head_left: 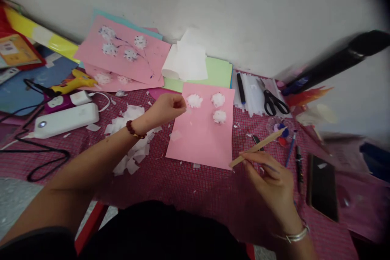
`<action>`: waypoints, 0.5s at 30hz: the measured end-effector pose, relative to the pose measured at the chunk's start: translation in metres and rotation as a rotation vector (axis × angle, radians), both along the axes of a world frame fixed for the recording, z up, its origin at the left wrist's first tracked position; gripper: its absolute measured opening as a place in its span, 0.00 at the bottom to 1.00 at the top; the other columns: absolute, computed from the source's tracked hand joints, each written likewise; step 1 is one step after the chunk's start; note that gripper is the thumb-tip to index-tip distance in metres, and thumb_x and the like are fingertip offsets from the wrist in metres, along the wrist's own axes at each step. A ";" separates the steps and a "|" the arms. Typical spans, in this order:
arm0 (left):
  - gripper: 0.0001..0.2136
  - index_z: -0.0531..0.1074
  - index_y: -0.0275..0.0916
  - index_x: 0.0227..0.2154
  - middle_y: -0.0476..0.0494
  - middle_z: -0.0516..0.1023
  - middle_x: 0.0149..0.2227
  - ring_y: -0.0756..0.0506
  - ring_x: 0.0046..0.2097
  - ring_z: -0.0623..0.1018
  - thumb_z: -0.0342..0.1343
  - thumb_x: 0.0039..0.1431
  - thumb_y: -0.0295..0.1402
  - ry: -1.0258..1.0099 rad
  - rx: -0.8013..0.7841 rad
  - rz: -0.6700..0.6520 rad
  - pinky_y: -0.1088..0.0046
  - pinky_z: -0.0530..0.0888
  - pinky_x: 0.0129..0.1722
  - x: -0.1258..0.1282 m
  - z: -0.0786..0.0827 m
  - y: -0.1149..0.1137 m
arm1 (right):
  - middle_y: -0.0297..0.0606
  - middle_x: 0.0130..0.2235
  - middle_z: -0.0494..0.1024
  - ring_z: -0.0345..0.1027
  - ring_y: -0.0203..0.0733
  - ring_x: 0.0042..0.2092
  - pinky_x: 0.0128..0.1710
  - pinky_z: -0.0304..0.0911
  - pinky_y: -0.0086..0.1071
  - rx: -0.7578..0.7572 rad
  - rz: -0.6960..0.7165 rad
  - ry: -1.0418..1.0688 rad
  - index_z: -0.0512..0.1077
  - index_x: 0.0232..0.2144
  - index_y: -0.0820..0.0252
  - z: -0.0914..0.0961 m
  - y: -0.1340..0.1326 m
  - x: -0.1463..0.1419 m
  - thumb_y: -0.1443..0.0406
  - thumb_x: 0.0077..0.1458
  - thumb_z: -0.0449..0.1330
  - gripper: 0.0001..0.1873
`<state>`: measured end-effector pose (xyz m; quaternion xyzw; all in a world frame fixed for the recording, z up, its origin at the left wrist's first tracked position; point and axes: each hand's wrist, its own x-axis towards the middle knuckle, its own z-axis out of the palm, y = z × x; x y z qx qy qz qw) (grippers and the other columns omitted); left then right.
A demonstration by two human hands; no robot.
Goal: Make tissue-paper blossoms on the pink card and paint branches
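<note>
My left hand (171,109) is pinched closed over the upper left edge of a pink sheet (202,142). Whatever its fingertips hold is too small to make out. Three white crumpled-paper puffs sit on the sheet; the nearest puff (194,100) is just right of those fingertips. In my right hand (268,178) is a flat wooden stick (258,146), held slanting by the sheet's lower right corner. Under my left wrist lies a pile of white paper scraps (134,154). A small paper scrap (175,135) rests on the sheet's left edge.
Behind stand a paper roll (185,59) and a pink sheet with dotted puffs and drawn branches (124,55). A yellow glue gun (74,82) and white power bank (67,120) lie left. Scissors (272,99), a paintbrush (291,148) and a phone (323,187) lie right.
</note>
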<state>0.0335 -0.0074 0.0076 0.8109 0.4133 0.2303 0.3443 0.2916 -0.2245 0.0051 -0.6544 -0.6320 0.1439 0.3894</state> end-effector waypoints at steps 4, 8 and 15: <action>0.05 0.71 0.37 0.24 0.45 0.72 0.34 0.47 0.38 0.70 0.53 0.53 0.25 0.028 0.461 0.157 0.68 0.67 0.40 0.012 -0.006 0.006 | 0.35 0.40 0.81 0.75 0.41 0.41 0.41 0.73 0.38 0.189 0.097 -0.133 0.75 0.39 0.52 0.009 0.027 -0.009 0.72 0.53 0.59 0.13; 0.07 0.70 0.37 0.24 0.42 0.71 0.36 0.44 0.42 0.68 0.51 0.55 0.25 0.151 0.605 0.122 0.64 0.66 0.43 0.022 -0.024 0.010 | 0.35 0.38 0.81 0.76 0.42 0.39 0.37 0.74 0.38 -0.024 0.148 0.082 0.75 0.36 0.48 0.019 0.041 -0.014 0.70 0.54 0.59 0.11; 0.07 0.66 0.36 0.20 0.45 0.69 0.26 0.48 0.29 0.66 0.48 0.49 0.21 0.328 0.254 -0.168 0.72 0.63 0.30 0.019 -0.046 0.007 | 0.36 0.35 0.80 0.75 0.40 0.36 0.39 0.71 0.35 -0.518 0.363 0.011 0.74 0.35 0.55 -0.010 0.034 -0.015 0.73 0.54 0.51 0.14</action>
